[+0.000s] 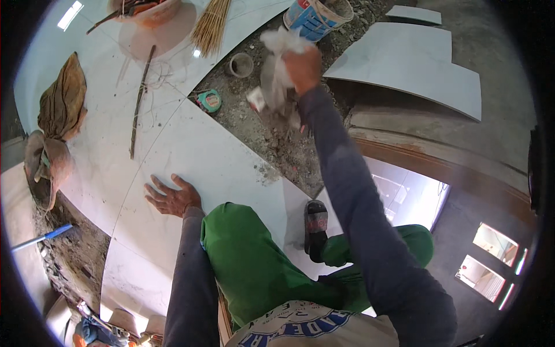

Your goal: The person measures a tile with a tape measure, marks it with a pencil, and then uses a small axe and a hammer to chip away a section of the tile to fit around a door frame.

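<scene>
My left hand (173, 196) rests on a white floor tile (214, 156) with its fingers spread. Out ahead, my right hand (303, 69) is closed around the top of a whitish, see-through plastic bag (277, 81). The bag hangs over a strip of bare grey rubble (283, 139), and its lower end is blurred. Beside it on the rubble are a small white and red packet (255, 98) and a round clear cup (241, 65). A teal tape measure (209, 100) lies at the tile edge. Just beyond my right hand stands a white and blue bucket (312, 20).
Cut tile pieces (399, 63) lie at the far right. On the left are a thin stick (141, 104), a brown cloth (62, 98) and a cap (52, 165). A straw broom (211, 26) and a basin of tools (151, 14) sit at the back. Another person (92, 332) shows lower left.
</scene>
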